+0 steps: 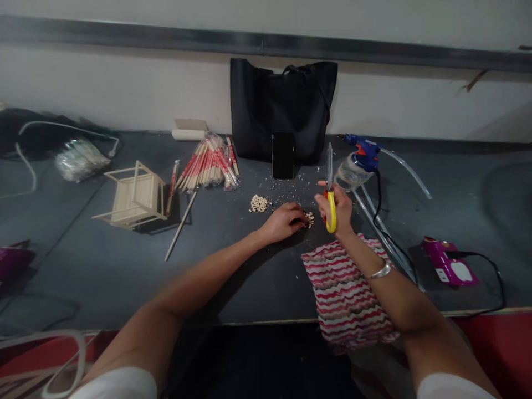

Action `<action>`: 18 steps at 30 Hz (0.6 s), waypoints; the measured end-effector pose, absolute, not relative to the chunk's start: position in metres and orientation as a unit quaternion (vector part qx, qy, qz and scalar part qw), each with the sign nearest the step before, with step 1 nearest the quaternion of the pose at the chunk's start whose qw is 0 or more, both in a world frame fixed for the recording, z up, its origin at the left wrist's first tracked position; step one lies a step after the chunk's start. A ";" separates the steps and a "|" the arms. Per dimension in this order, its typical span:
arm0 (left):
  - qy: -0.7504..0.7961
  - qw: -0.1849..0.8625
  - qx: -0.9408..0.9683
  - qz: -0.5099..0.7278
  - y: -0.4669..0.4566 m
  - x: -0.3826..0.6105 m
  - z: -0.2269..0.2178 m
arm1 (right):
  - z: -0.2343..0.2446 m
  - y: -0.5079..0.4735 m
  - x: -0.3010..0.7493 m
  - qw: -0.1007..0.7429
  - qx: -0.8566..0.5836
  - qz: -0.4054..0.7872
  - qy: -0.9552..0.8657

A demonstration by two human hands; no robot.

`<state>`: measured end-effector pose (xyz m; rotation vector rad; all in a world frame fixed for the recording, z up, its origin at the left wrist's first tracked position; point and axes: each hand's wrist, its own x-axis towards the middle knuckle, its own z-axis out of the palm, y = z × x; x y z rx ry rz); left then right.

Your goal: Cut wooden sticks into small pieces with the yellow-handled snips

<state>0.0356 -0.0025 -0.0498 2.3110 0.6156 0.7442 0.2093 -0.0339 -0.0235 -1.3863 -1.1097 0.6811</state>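
My right hand (339, 213) grips a pair of scissors (331, 208) by the yellow handle, the blades pointing up and away from me. My left hand (284, 223) rests low on the table with its fingers curled. Its fingertips are at a small pile of short cut wooden pieces (310, 219), and whatever they pinch is hidden. A second, larger pile of cut pieces (259, 204) lies just beyond my left hand. Tiny pale crumbs are scattered behind both piles.
Wrapped chopsticks (208, 166), a bare stick (180, 227) and a small stick-built chair (135, 199) lie left. A phone (283, 156) leans against a black bag (282, 111). Rightward are a blue glue gun (361, 149), glue sticks (380, 233), striped cloth (344, 293) and purple power strip (451, 263).
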 end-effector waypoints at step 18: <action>0.314 0.326 0.800 0.394 -0.004 0.031 -0.048 | -0.021 -0.037 0.214 0.479 -0.661 0.151 -0.558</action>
